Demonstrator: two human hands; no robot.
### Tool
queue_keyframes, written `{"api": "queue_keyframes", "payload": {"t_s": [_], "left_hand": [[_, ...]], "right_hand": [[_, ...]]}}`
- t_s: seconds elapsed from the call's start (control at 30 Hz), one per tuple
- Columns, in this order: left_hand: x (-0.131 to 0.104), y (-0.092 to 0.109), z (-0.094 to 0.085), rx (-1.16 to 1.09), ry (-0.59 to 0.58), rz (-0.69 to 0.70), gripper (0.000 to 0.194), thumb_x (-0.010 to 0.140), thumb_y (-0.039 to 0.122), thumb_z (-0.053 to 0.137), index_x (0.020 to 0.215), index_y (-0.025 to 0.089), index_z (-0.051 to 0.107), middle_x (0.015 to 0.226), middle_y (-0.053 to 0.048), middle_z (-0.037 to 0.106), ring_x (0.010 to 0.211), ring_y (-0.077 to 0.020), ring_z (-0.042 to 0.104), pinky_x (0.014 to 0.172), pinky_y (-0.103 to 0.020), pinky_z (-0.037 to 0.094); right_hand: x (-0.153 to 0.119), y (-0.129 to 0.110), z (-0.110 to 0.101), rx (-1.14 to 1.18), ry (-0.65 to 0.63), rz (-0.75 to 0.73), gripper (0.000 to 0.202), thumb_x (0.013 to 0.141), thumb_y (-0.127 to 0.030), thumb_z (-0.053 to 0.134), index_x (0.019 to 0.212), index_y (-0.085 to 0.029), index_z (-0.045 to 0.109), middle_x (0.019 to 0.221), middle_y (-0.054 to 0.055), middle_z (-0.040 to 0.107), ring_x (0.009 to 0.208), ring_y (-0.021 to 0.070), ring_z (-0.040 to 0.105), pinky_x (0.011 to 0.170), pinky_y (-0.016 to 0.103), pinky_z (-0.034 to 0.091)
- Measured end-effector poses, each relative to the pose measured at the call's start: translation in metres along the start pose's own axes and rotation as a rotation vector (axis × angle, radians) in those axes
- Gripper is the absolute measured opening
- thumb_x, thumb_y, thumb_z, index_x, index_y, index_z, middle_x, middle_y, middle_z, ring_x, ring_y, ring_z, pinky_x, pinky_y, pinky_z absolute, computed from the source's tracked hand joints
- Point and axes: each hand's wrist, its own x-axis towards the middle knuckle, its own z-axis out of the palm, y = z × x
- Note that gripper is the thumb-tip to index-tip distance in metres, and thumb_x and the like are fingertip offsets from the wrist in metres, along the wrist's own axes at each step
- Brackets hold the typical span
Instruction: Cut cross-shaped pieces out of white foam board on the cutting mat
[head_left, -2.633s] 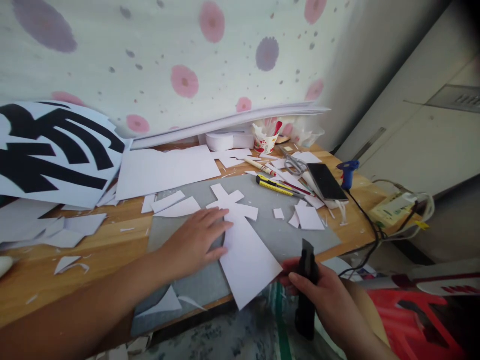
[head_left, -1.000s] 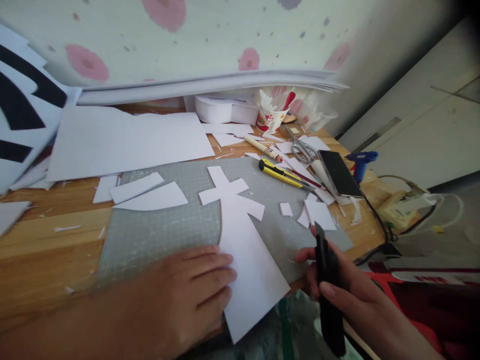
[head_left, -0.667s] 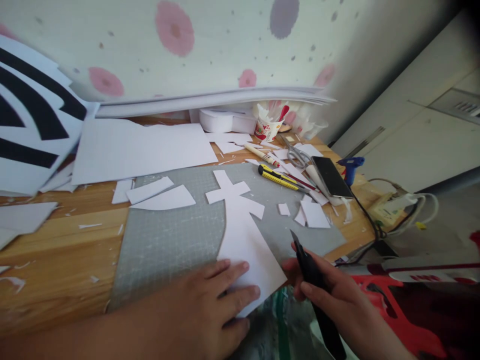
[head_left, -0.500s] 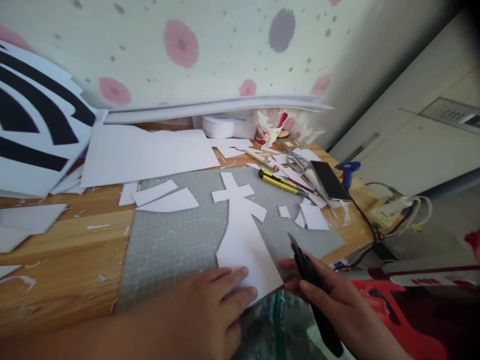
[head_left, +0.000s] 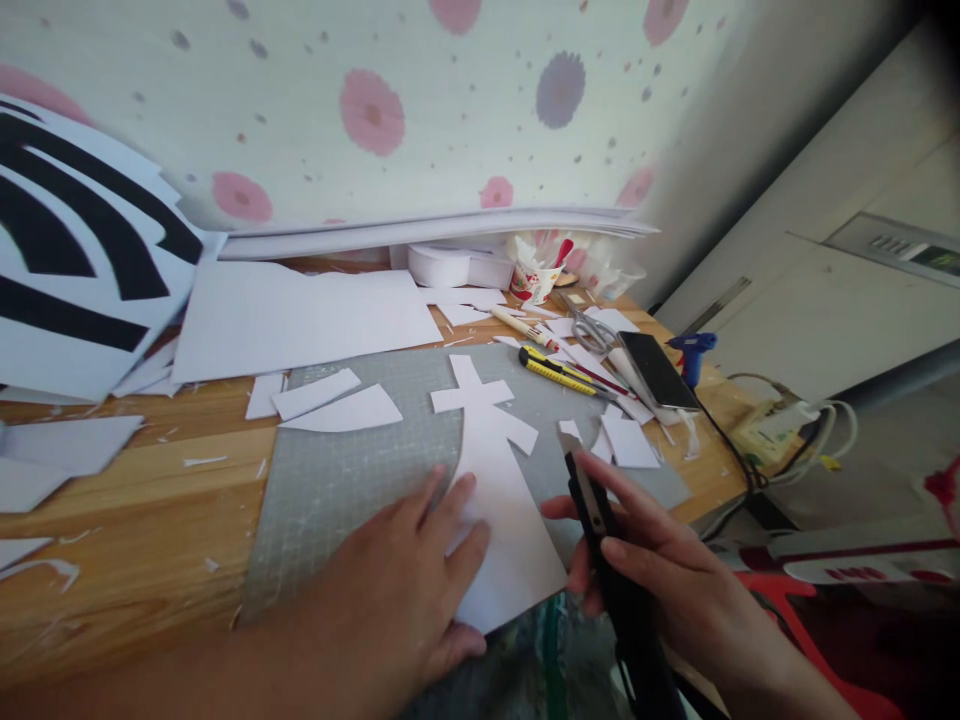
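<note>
A white foam-board cutout (head_left: pixel 504 520) with a cross-shaped top lies on the grey cutting mat (head_left: pixel 352 480), its lower end reaching past the mat's front edge. My left hand (head_left: pixel 420 570) rests on the cutout's left side, fingers spread apart. In my right hand (head_left: pixel 660 560) is a black utility knife (head_left: pixel 619 590), blade pointing up and away, held just right of the cutout and apart from it. Small white offcuts (head_left: pixel 628 442) lie beyond the blade. Farther back on the mat is a yellow utility knife (head_left: pixel 559 370).
Toward the back right lie a phone (head_left: pixel 658 370), scissors (head_left: pixel 592 330), a marker (head_left: pixel 525 327) and a blue glue gun (head_left: pixel 693 355). A paper cup (head_left: pixel 534 282) stands near the wall. White sheets (head_left: pixel 307 315) and a black-striped board (head_left: pixel 90 240) occupy the left.
My left hand has slid up and left along the cutout. My right hand has raised the black knife and turned it more upright. The view has shifted slightly.
</note>
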Motion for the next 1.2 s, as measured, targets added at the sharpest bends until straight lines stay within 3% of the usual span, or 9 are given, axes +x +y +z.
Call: {"api": "queue_keyframes", "payload": {"t_s": [0.13,0.3,0.43,0.67,0.8,0.97,1.07,1.13,1.2], "left_hand": [[0.005,-0.002,0.001,-0.075,-0.187,-0.143,0.085,0.074,0.063,0.075,0.141,0.012,0.057,0.149,-0.036,0.042,0.131,-0.0589,0.046,0.097,-0.073,0.047],[0.001,0.0,0.007,-0.261,-0.081,-0.19,0.062,0.071,0.04,0.08,0.128,0.019,0.067,0.144,-0.021,0.056,0.13,-0.0452,0.053,0.107,-0.062,0.046],[-0.001,-0.006,0.014,-0.582,0.166,-0.388,0.057,0.057,0.017,0.076,0.113,0.026,0.072,0.143,-0.012,0.053,0.131,-0.037,0.051,0.11,-0.056,0.044],[0.016,-0.015,-0.011,-1.481,0.635,-1.014,0.06,0.059,0.03,0.085,0.115,0.017,0.068,0.121,-0.012,0.07,0.113,-0.0261,0.064,0.096,-0.035,0.052],[0.016,-0.005,-0.024,-1.764,0.488,-1.102,0.054,0.055,0.029,0.088,0.106,0.016,0.074,0.1,-0.011,0.078,0.091,-0.0286,0.072,0.079,-0.035,0.056],[0.004,0.0,-0.022,-1.853,0.304,-0.981,0.058,0.059,0.037,0.09,0.111,0.016,0.074,0.095,-0.011,0.08,0.086,-0.0316,0.074,0.074,-0.037,0.057],[-0.001,-0.003,-0.02,-1.806,0.24,-0.937,0.069,0.062,0.036,0.09,0.125,0.018,0.068,0.092,-0.01,0.079,0.078,-0.029,0.074,0.069,-0.035,0.057],[-0.003,-0.005,-0.021,-1.781,0.222,-0.953,0.068,0.063,0.039,0.089,0.124,0.017,0.068,0.087,-0.01,0.079,0.071,-0.0274,0.073,0.064,-0.034,0.056],[-0.007,-0.007,-0.022,-1.712,0.241,-0.989,0.065,0.063,0.045,0.089,0.118,0.016,0.07,0.079,-0.007,0.077,0.066,-0.0241,0.07,0.059,-0.03,0.054]], "right_hand": [[0.015,-0.003,0.004,0.071,0.119,-0.033,0.035,0.083,-0.046,0.075,0.113,-0.027,0.073,0.105,0.009,0.078,0.085,0.023,0.076,0.079,0.037,0.059],[0.022,0.013,0.016,-0.106,0.152,-0.123,0.042,0.079,-0.049,0.078,0.115,-0.028,0.07,0.107,0.008,0.078,0.106,0.026,0.071,0.096,0.042,0.052],[0.022,0.026,0.026,-0.117,0.146,-0.193,0.04,0.075,-0.044,0.082,0.11,-0.028,0.07,0.11,0.007,0.077,0.105,0.0239,0.069,0.094,0.039,0.051],[0.021,0.038,0.037,0.088,0.116,-0.211,0.043,0.072,-0.046,0.085,0.109,-0.031,0.071,0.107,0.005,0.077,0.103,0.0231,0.067,0.093,0.038,0.049],[0.015,0.043,0.042,0.118,-0.014,-0.207,0.046,0.074,-0.049,0.084,0.115,-0.033,0.069,0.114,0.004,0.075,0.107,0.0229,0.065,0.094,0.037,0.048],[0.009,0.039,0.034,0.083,-0.225,-0.196,0.055,0.083,-0.057,0.075,0.132,-0.036,0.058,0.133,0.007,0.067,0.121,0.0235,0.062,0.099,0.039,0.048],[0.008,0.035,0.025,0.049,-0.342,-0.291,0.087,0.067,-0.062,0.086,0.141,-0.037,0.049,0.143,0.011,0.06,0.128,0.028,0.06,0.103,0.043,0.048],[0.009,0.033,0.02,-0.01,-0.316,-0.44,0.104,0.051,-0.054,0.096,0.141,-0.036,0.048,0.139,0.013,0.064,0.122,0.0308,0.065,0.099,0.044,0.052],[0.012,0.029,0.016,-0.055,-0.171,-0.59,0.088,0.058,-0.044,0.096,0.135,-0.035,0.053,0.119,0.011,0.074,0.101,0.0275,0.074,0.081,0.038,0.06]]}}
